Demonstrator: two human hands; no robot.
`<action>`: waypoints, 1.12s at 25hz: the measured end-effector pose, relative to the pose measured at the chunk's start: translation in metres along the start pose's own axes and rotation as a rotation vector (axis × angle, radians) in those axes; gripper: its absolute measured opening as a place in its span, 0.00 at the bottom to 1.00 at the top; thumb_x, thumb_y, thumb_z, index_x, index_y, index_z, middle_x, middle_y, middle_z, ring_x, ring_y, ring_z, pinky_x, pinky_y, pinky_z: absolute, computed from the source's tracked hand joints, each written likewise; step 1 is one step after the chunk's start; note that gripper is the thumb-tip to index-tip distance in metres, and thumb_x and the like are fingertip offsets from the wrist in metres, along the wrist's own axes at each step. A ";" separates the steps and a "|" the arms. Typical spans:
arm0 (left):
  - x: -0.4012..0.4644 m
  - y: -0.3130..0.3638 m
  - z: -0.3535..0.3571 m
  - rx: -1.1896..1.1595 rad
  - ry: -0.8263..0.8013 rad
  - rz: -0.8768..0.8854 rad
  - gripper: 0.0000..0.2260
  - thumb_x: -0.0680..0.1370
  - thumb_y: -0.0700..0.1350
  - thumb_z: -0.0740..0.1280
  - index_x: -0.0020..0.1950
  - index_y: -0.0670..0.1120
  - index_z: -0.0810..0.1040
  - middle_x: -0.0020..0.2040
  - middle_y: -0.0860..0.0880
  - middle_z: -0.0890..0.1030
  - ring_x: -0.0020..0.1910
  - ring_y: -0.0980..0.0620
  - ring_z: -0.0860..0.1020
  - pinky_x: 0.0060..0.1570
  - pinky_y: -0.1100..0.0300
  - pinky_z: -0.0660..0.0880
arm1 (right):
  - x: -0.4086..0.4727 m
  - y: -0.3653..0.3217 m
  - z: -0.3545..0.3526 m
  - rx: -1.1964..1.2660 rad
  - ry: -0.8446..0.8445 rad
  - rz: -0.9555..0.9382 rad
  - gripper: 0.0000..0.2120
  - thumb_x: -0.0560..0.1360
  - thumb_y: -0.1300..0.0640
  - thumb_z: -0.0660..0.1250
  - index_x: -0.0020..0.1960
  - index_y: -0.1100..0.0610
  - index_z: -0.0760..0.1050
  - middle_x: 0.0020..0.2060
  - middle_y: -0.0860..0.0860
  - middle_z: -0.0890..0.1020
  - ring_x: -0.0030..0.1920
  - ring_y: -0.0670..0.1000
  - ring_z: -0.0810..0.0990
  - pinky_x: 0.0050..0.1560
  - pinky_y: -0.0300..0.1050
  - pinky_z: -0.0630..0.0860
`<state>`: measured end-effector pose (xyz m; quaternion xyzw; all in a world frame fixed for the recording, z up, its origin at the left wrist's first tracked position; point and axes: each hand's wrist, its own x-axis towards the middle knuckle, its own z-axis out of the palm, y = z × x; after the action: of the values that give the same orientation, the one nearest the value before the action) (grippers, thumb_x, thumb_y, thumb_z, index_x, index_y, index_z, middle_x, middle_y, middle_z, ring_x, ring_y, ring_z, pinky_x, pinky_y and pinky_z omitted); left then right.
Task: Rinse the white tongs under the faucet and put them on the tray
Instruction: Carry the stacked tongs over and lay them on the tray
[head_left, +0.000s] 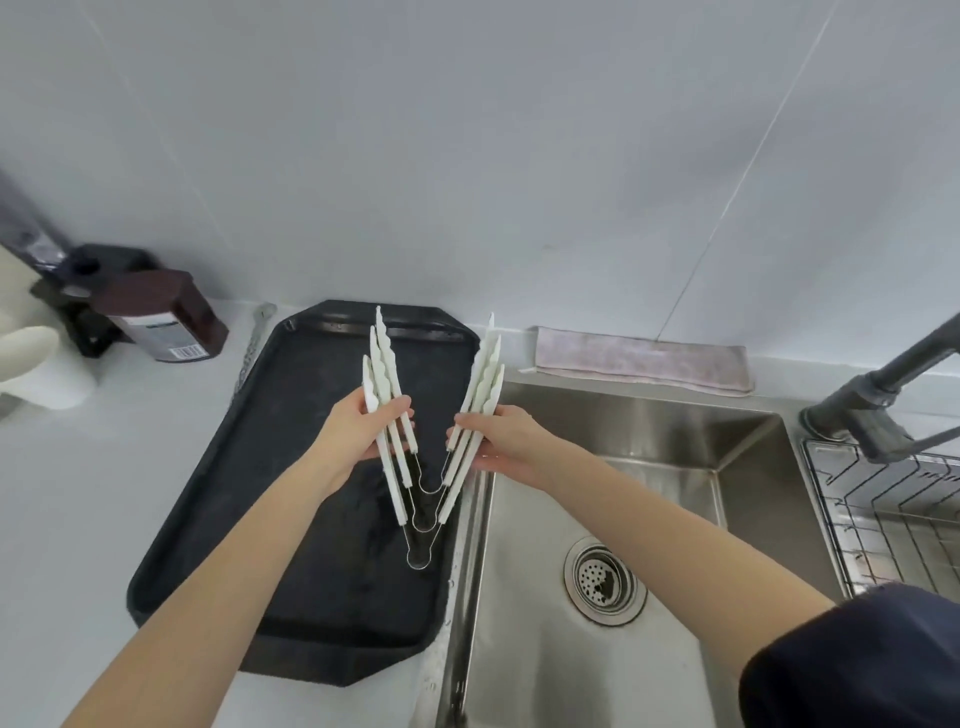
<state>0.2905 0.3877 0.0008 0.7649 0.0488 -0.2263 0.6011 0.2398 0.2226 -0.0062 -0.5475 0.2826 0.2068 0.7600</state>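
Three white tongs (385, 374) with wire spring hinges are nested together in a V above the black tray (218, 519). My left hand (358, 431) grips the left arms of the tongs. My right hand (506, 441) grips the right arms (485, 371). The wire hinges (422, 540) hang low over the tray's right half, tips pointing toward the wall. The dark grey faucet (883, 384) stands at the far right behind the steel sink (675, 415); no water is seen running.
A pink cloth (644, 361) lies behind the sink. A wire rack (893, 519) sits at the sink's right. A brown-capped bottle (166, 322) lies left of the tray, next to dark objects and a white item (31, 358). The sink drain (605, 579) is below my right forearm.
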 end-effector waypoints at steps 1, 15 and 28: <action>0.008 -0.002 -0.005 0.003 -0.004 -0.018 0.07 0.77 0.45 0.64 0.54 0.47 0.73 0.45 0.49 0.81 0.43 0.54 0.80 0.38 0.63 0.75 | 0.009 -0.001 0.005 -0.001 -0.003 0.017 0.10 0.77 0.64 0.63 0.57 0.63 0.70 0.41 0.55 0.79 0.41 0.51 0.79 0.54 0.47 0.76; 0.060 -0.023 -0.026 0.479 0.168 -0.056 0.11 0.75 0.48 0.65 0.53 0.42 0.75 0.46 0.45 0.79 0.44 0.47 0.78 0.43 0.56 0.79 | 0.051 -0.031 0.029 -0.479 -0.067 0.211 0.21 0.78 0.57 0.58 0.68 0.65 0.64 0.62 0.62 0.78 0.54 0.54 0.80 0.61 0.44 0.76; 0.022 -0.064 -0.027 0.746 0.204 0.317 0.24 0.77 0.46 0.61 0.72 0.40 0.63 0.71 0.41 0.66 0.69 0.41 0.66 0.68 0.52 0.62 | 0.034 0.013 0.021 -1.533 0.163 -0.434 0.38 0.77 0.44 0.57 0.77 0.58 0.42 0.76 0.62 0.48 0.76 0.62 0.50 0.74 0.58 0.51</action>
<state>0.2957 0.4259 -0.0609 0.9468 -0.0956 -0.0560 0.3022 0.2615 0.2471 -0.0331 -0.9735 0.0036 0.1504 0.1723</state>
